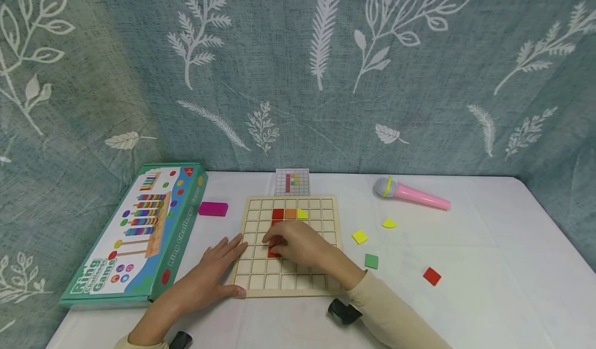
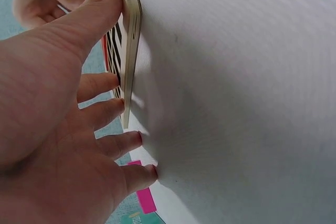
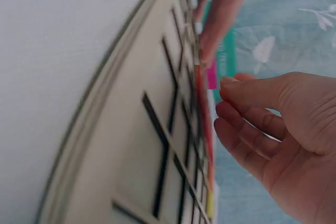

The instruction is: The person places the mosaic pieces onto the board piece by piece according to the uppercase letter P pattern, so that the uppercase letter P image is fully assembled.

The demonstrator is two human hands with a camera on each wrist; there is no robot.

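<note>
A wooden grid board (image 1: 321,222) lies flat on the white table. Its upper rows hold a red tile (image 1: 278,214), an orange tile (image 1: 291,214) and a yellow quarter-round piece (image 1: 302,214). My right hand (image 1: 291,243) lies over the board's middle, fingertips resting on another red tile (image 1: 273,254); in the right wrist view its bent fingers (image 3: 236,124) sit beside the red tile edge (image 3: 206,124). My left hand (image 1: 216,266) rests with straight fingers against the board's left edge (image 2: 128,51), thumb along the near corner.
Loose pieces lie right of the board: yellow square (image 1: 359,236), yellow quarter-round (image 1: 389,224), green square (image 1: 371,261), red square (image 1: 431,276). A pink toy microphone (image 1: 412,193), a pattern card (image 1: 292,182), a magenta tile (image 1: 213,209) and a Ring Challenge Game box (image 1: 135,230) surround it.
</note>
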